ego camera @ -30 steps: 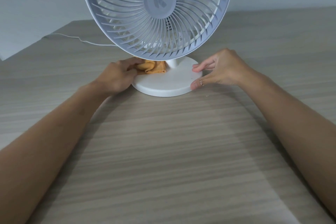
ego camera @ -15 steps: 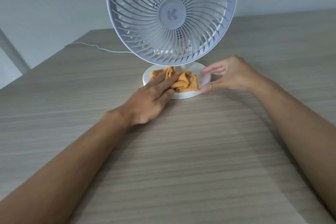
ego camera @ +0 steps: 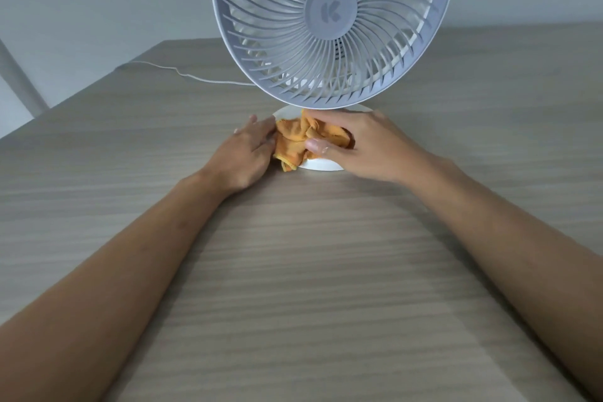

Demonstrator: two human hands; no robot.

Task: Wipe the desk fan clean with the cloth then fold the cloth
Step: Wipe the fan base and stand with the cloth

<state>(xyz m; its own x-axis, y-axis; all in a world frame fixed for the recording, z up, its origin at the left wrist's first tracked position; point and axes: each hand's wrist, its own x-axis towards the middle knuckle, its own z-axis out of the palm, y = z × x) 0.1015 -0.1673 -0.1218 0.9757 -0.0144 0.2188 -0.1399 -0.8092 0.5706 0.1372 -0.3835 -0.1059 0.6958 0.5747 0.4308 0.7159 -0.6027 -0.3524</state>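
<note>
Cloth (ego camera: 300,140) bunched on fan base (ego camera: 321,166); right hand (ego camera: 365,147) grip clenched on it, left hand (ego camera: 248,153) flat, released, touching cloth edge.

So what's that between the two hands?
In the head view, a crumpled orange cloth lies on the fan's base, between left hand and right hand.

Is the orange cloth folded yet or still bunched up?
Bunched up. The orange cloth lies crumpled in uneven ridges on the fan base, one corner hanging over the rim, with the right hand on it.
</note>
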